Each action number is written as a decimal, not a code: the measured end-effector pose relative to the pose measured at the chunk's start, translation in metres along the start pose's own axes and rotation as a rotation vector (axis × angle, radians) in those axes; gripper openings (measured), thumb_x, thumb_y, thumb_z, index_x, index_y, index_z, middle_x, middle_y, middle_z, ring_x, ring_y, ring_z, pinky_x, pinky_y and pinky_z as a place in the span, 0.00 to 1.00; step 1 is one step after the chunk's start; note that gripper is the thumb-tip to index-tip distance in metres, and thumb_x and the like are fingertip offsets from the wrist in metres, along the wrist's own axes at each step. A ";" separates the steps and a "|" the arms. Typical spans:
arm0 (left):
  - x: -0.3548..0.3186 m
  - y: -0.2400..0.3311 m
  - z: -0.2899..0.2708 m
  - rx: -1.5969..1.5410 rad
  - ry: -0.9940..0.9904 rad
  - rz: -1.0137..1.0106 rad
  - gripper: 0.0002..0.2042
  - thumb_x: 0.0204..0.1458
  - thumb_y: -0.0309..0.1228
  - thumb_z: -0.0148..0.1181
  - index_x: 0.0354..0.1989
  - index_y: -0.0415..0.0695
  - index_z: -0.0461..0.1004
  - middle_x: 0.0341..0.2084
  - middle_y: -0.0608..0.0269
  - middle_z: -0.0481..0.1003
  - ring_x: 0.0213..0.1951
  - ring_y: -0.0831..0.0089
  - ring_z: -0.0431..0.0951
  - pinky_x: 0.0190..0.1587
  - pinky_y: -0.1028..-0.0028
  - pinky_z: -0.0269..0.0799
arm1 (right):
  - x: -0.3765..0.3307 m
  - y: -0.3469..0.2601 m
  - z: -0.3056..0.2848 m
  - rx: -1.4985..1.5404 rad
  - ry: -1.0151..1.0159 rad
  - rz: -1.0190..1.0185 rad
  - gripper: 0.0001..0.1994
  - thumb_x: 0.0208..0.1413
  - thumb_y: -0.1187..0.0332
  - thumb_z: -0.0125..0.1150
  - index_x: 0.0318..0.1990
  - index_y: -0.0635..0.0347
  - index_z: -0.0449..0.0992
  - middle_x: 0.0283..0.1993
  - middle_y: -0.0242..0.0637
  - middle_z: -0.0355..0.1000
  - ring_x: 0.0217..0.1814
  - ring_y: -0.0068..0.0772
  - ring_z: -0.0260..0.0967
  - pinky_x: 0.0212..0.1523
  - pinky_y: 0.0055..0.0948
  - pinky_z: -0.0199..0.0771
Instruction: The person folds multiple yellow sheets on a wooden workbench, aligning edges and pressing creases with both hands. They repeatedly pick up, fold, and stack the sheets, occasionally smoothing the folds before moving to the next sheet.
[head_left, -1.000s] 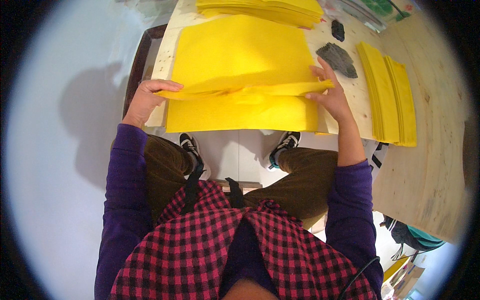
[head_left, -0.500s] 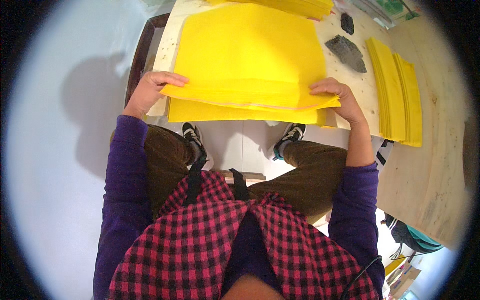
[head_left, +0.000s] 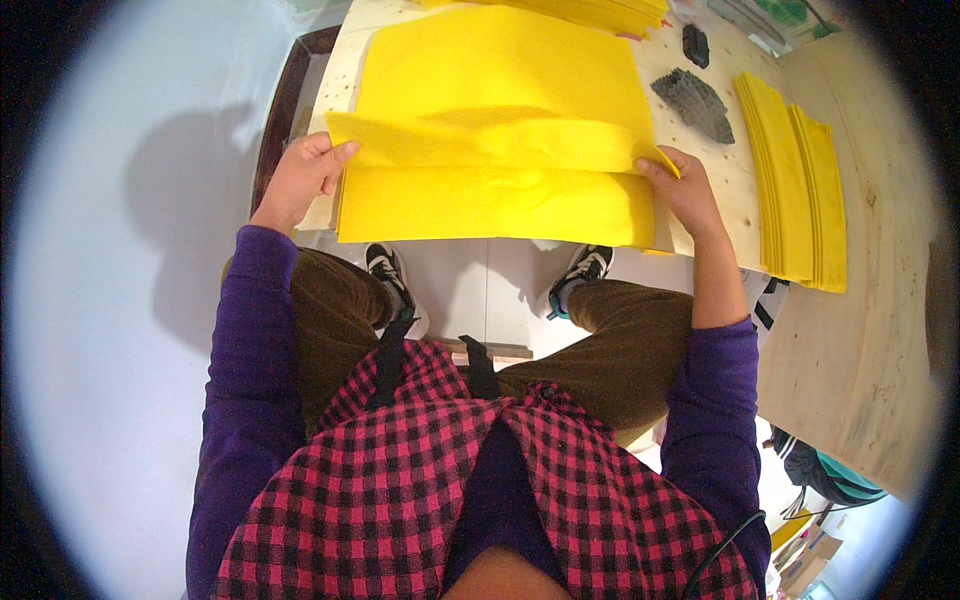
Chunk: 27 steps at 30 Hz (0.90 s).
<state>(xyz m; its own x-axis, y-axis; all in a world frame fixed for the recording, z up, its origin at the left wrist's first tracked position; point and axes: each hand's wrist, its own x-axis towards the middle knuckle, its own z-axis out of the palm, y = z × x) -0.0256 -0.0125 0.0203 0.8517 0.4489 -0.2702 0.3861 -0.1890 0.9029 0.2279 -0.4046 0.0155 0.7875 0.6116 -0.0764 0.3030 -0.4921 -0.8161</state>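
A large yellow sheet (head_left: 500, 60), paper or thin cloth by its look, lies on the light wooden table in front of me. Its near part is turned up into a pleated strip (head_left: 490, 145) that runs from side to side. My left hand (head_left: 305, 178) pinches the strip's left end between thumb and fingers. At the right end, my right hand (head_left: 685, 190) grips the strip the same way. Below the strip, a flat yellow layer (head_left: 490, 208) reaches the table's near edge and hangs slightly over it.
Two dark grey rough blocks (head_left: 692, 105) lie right of the sheet, one larger. Beyond them are folded yellow bundles (head_left: 785, 190) near a wooden board (head_left: 840, 370). More yellow sheets (head_left: 580, 10) are stacked at the far edge. A pale wall (head_left: 110, 300) stands at left.
The near strip has been lifted and pushed away from me, its face turned upward. More of the flat yellow layer beneath shows now. Both hands have shifted their grip at its ends.
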 end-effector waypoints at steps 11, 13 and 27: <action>0.010 0.001 0.007 -0.184 0.012 -0.119 0.11 0.58 0.37 0.57 0.35 0.40 0.76 0.21 0.72 0.72 0.14 0.86 0.59 0.17 0.84 0.53 | 0.017 -0.004 0.006 0.218 0.040 0.121 0.15 0.54 0.64 0.63 0.43 0.67 0.76 0.35 0.32 0.76 0.32 0.22 0.71 0.34 0.24 0.71; 0.010 0.002 0.008 -0.194 0.050 -0.155 0.12 0.58 0.38 0.56 0.34 0.40 0.75 0.20 0.73 0.71 0.14 0.86 0.59 0.18 0.84 0.54 | 0.015 -0.007 0.004 0.222 0.044 0.145 0.16 0.54 0.64 0.63 0.45 0.68 0.76 0.37 0.34 0.77 0.34 0.23 0.72 0.35 0.24 0.71; 0.009 0.003 0.004 -0.142 -0.098 -0.082 0.07 0.52 0.29 0.61 0.39 0.43 0.77 0.27 0.74 0.76 0.21 0.89 0.63 0.24 0.85 0.57 | 0.012 -0.003 0.003 0.224 0.004 0.100 0.18 0.56 0.61 0.61 0.47 0.65 0.74 0.37 0.32 0.76 0.35 0.22 0.70 0.37 0.24 0.70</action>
<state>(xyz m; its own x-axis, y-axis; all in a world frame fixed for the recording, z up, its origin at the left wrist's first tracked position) -0.0154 -0.0125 0.0193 0.8525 0.3690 -0.3702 0.4079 -0.0269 0.9126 0.2351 -0.3942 0.0153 0.8096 0.5644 -0.1613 0.0974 -0.4001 -0.9113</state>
